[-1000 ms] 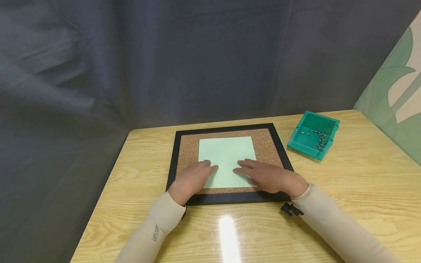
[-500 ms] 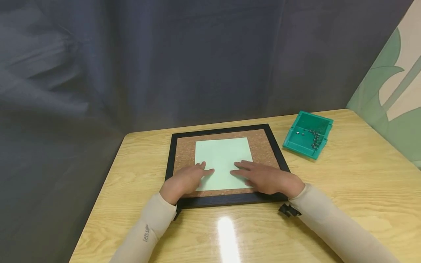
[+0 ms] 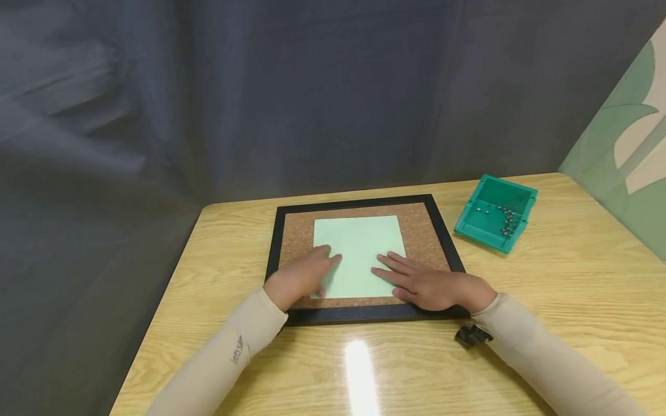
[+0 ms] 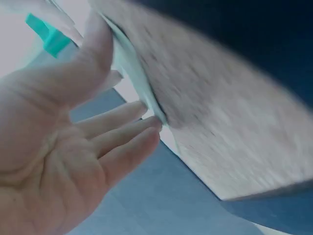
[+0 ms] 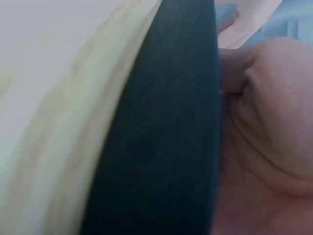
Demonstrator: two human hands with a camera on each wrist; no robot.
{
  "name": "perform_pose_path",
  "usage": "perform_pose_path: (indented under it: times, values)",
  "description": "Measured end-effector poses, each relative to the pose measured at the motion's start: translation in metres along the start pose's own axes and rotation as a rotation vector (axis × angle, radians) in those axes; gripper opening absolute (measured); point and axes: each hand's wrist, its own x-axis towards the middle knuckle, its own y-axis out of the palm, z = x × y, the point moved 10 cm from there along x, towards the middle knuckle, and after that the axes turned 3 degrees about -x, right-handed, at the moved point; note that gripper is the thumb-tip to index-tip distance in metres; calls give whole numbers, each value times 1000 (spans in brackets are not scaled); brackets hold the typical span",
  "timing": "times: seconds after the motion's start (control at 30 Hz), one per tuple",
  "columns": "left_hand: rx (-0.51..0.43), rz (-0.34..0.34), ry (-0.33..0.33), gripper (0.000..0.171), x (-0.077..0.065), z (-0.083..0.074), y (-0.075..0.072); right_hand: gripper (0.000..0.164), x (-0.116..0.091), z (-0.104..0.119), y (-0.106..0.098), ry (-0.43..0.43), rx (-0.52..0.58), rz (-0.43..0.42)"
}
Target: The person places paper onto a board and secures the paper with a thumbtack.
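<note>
A pale green sheet of paper [image 3: 359, 248] lies on a cork board [image 3: 299, 237] inside a black frame [image 3: 374, 314]. My left hand [image 3: 302, 277] is at the paper's left edge, fingers extended; in the left wrist view its fingertips [image 4: 151, 125] touch the sheet's edge, which bows slightly up from the cork. My right hand [image 3: 429, 286] lies flat with fingers spread over the paper's lower right part. In the right wrist view the frame's side [image 5: 161, 122] hides most of that hand's fingers.
A teal plastic tray [image 3: 476, 234] holding several small metallic pieces [image 3: 507, 222] stands right of the board on the wooden table [image 3: 562, 289]. A dark curtain [image 3: 322, 104] hangs behind, and a patterned wall [image 3: 624, 144] rises at the right.
My right hand has flattened and spread its fingers, shifting slightly right. My left hand has moved slightly up along the paper's left edge. The head view swayed a little; tray and board stay put.
</note>
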Motion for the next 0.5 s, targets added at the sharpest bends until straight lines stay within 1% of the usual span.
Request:
perform_pose_path:
  times: [0.03,0.1,0.17,0.2,0.33,0.43,0.5]
  values:
    - [-17,18,1,90,2,2,1,56,0,1,0,-4,-6,5]
    - [-62,84,-30,97,5,9,5,57,0,2,0,-10,-11,22]
    - [-71,121,-48,100,8,12,7,58,-1,2,-2,2,1,51]
    - [-63,128,-46,100,10,11,7,59,-1,1,-5,7,8,60]
    - [-32,111,-73,102,15,7,4,62,-1,1,-18,30,24,68]
    - [-3,103,-97,101,17,5,6,65,0,3,-23,7,-5,55]
    - [23,99,-95,101,17,4,7,67,1,3,-23,-2,-12,54]
